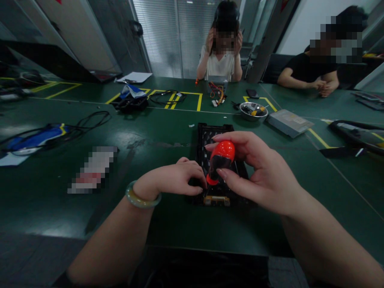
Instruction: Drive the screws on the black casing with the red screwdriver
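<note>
A screwdriver with a fat red-and-black handle [223,154] stands slightly tilted in my right hand [264,176], thumb on one side and fingers on the other. Its tip points down at the near part of a black plastic case [205,132], a shallow frame lying on the table. My left hand [177,178], with a green bangle above it, curls its fingers over the case's left side, close to the screwdriver's lower end. A gold-coloured connector strip [216,201] shows at the case's near edge. The tip and whatever it touches are hard to make out.
The green table [168,224] carries a phone-like flat object [95,168] on the left and a blue tool-like item [36,138] with black cable. Ahead are a metal bowl of tools [253,116], a grey metal box [289,122] and coloured wires [220,94]. Two people sit across.
</note>
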A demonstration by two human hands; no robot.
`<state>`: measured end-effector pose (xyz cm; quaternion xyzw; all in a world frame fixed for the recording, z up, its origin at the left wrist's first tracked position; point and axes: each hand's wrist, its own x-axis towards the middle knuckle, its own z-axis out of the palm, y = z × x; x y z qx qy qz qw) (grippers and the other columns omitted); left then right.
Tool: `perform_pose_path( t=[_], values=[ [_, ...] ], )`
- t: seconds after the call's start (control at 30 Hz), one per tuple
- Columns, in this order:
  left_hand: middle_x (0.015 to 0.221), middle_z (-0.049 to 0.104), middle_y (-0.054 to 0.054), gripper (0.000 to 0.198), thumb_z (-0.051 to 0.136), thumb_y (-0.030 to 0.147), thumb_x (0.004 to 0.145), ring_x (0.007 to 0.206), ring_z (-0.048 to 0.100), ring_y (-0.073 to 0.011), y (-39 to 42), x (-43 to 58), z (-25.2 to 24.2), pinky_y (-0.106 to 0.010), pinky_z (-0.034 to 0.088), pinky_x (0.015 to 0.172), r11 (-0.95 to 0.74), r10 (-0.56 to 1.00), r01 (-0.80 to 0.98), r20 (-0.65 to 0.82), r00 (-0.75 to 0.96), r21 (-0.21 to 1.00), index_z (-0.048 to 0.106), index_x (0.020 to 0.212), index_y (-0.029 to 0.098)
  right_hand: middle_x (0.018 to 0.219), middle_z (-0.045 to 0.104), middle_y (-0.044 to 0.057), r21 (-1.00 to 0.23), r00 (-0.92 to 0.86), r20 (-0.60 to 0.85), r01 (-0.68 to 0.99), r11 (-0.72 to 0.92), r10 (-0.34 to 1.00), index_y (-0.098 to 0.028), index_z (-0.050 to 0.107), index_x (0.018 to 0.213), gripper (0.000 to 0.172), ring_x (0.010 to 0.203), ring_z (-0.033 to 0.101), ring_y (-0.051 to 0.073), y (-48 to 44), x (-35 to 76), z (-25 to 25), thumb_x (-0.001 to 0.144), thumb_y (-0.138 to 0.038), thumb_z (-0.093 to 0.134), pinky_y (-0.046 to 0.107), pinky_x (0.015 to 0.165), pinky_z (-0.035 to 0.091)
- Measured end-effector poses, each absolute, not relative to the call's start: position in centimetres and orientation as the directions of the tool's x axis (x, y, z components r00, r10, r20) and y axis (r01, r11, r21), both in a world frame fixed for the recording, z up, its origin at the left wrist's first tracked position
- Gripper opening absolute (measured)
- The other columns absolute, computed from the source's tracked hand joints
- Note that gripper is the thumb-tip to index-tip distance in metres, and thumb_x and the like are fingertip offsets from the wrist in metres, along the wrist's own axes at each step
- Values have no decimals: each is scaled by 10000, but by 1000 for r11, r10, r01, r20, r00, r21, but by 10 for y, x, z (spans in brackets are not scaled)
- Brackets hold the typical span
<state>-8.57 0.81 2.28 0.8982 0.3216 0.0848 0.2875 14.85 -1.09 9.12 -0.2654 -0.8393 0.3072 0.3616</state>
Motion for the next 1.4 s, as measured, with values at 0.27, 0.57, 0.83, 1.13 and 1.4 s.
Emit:
perform_pose_path(
  t=[0.27,0.57,0.83,1.13,1.4],
  values=[
    [1031,721,20,181,643,308,862,1033,580,-200,9,-86,22,-335,272,977,-617,633,545,-52,772,567,715,1014,240,1237,653,90,-719,-592,450,204,665,669,-235,485,1338,533,1109,652,242,-10,148,91,838,-209,668,371,906,563],
    [1046,717,28,147,635,313,874,1065,580,-197,9,-87,21,-340,248,1007,-629,621,538,-53,782,560,718,979,249,1238,650,89,-724,-580,456,199,660,675,-233,476,1337,534,1088,657,236,-9,149,91,840,-199,670,358,881,572],
    [983,725,29,143,635,314,875,1031,583,-197,9,-87,21,-337,271,981,-650,612,530,-38,790,544,734,958,253,1236,653,80,-722,-591,453,196,663,668,-243,487,1329,549,1115,651,246,-9,149,90,822,-184,689,372,915,562],
    [1038,720,16,155,647,335,872,1061,568,-205,8,-84,24,-342,261,1007,-677,610,530,-14,793,511,746,956,250,1233,655,73,-719,-592,448,207,664,670,-259,501,1329,544,1130,649,251,-10,147,90,824,-210,696,384,945,555],
    [988,726,27,161,639,338,877,1024,580,-193,9,-84,22,-348,242,1006,-674,605,529,-25,796,515,751,976,277,1232,654,69,-722,-576,452,213,659,681,-253,497,1327,530,1105,652,248,-10,150,93,833,-204,682,380,904,577]
  ],
)
